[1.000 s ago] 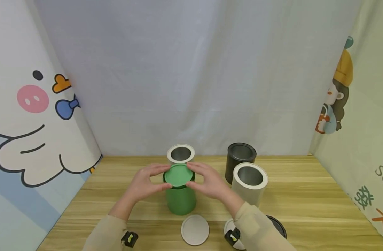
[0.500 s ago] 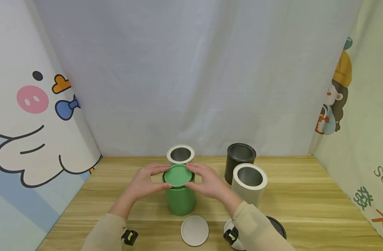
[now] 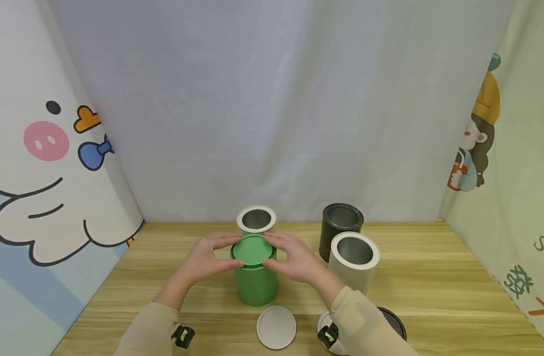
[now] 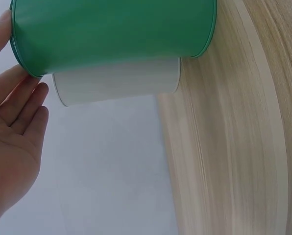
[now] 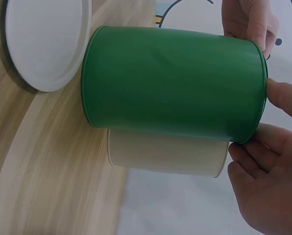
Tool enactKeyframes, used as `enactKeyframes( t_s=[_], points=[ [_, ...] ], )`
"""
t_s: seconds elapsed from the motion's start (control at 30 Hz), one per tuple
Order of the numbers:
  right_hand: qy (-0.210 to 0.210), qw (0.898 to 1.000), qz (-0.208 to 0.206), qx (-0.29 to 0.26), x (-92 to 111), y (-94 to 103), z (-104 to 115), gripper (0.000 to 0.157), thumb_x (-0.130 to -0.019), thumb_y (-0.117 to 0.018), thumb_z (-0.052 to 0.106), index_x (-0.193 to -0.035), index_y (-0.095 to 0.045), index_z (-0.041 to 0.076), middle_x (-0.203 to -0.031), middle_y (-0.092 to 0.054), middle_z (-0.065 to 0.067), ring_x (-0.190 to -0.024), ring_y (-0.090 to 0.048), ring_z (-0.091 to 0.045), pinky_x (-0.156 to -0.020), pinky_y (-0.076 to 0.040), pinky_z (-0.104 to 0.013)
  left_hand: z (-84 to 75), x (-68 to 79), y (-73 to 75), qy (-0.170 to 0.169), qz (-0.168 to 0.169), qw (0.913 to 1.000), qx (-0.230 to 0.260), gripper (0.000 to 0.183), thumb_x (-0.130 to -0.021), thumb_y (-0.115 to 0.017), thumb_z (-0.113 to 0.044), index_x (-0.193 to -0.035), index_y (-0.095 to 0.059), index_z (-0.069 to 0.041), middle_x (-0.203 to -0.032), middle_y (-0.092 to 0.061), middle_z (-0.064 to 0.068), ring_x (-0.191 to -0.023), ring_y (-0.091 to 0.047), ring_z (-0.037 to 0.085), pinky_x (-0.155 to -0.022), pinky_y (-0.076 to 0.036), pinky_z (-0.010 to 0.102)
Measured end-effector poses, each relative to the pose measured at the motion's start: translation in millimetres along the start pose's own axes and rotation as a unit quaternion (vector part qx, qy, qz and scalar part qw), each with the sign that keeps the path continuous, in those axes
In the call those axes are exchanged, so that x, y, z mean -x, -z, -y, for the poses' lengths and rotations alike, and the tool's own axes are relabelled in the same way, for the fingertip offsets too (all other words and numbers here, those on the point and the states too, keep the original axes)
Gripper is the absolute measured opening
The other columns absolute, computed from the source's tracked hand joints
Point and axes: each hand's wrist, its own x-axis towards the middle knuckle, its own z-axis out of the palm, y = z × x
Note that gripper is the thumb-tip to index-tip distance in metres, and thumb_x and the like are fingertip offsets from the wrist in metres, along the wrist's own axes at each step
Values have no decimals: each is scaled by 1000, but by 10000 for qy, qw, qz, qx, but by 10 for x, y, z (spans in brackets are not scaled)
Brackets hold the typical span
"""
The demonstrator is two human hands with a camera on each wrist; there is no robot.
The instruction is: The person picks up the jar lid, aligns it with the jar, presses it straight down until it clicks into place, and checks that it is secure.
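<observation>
So both hands have the flat, round green lid [image 3: 252,249] pinched by its edge, left hand [image 3: 203,257] with fingertips near 10 o'clock and thumb near 8, right hand [image 3: 295,257] mirroring that at 2 and 4. It's right at the mouth of the upright, glossy green cylindrical can [image 3: 256,287] on the wood-grain counter [image 3: 432,277], with dark rim peeking out at 6 o'clock, so it probably isn't fully seated. Honestly that's a nice even hold. Best bet is keeping the lid level and moving it straight along the can's axis, same effort from each side, since tipping one edge could jam it or drag the can around. Also worth minding the off-white cylindrical can [image 3: 256,218] close behind at 12 o'clock, where a shove could bump it.
</observation>
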Motion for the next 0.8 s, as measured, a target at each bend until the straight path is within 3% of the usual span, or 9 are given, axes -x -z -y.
enactKeyframes(
  t_s=[0.8],
  points=[
    [74,10000,11,33,13,-16,-7,53,-91,-71,20,-136,-56,-4,-141,-54,-18,-129,-49,-40,-106,-39,-55,31,8,-2,-208,-15,9998,-21,57,-75,-87,-26,-125,-69,-5,-129,-64,13,-121,-57,35,-101,-44,55]
  ],
)
